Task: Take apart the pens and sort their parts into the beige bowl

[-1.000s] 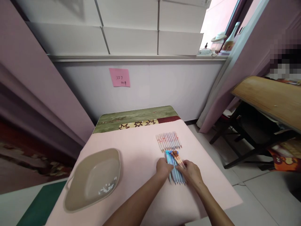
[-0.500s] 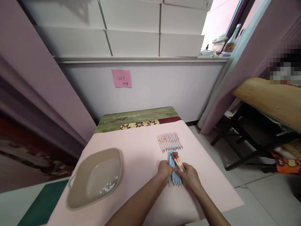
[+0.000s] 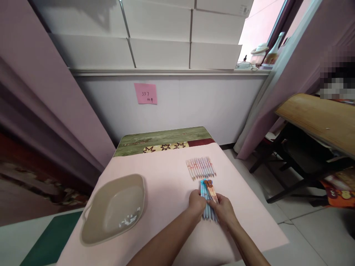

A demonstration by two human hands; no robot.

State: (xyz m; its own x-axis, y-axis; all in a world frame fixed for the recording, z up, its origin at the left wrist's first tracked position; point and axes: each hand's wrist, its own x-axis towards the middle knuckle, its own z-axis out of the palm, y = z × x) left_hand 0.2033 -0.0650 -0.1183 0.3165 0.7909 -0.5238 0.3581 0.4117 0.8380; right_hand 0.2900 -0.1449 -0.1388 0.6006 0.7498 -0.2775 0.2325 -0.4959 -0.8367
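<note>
Blue pens [image 3: 207,197], with a few orange-topped ones on their right side, lie on the right half of the table [image 3: 166,173] as one tight bundle. A second ago they were spread in a looser fan, and half a second ago they were already narrower. The table, covered in pink cloth, has not changed. A strip of green patterned top shows bare at its far edge. Its right edge falls away to the tiled floor not far beyond the right hand, and its near edge runs under both forearms. A wide stretch of open cloth lies in the middle, between the bundle and the beige basin [image 3: 90,236]. The basin sits at the near left corner, where it was before, with a few small pale scraps inside. The row of pale pens [image 3: 201,168] lies just beyond the bundle's far tips, apart from them and unmoved. The left hand [image 3: 197,202] and the right hand [image 3: 224,210] have drawn closer together. Each grip is curled and pressed against its own side of the bundle, so the pens are squeezed between them. Fingers cover the near ends, while the far tips stick out free toward the pale row.
</note>
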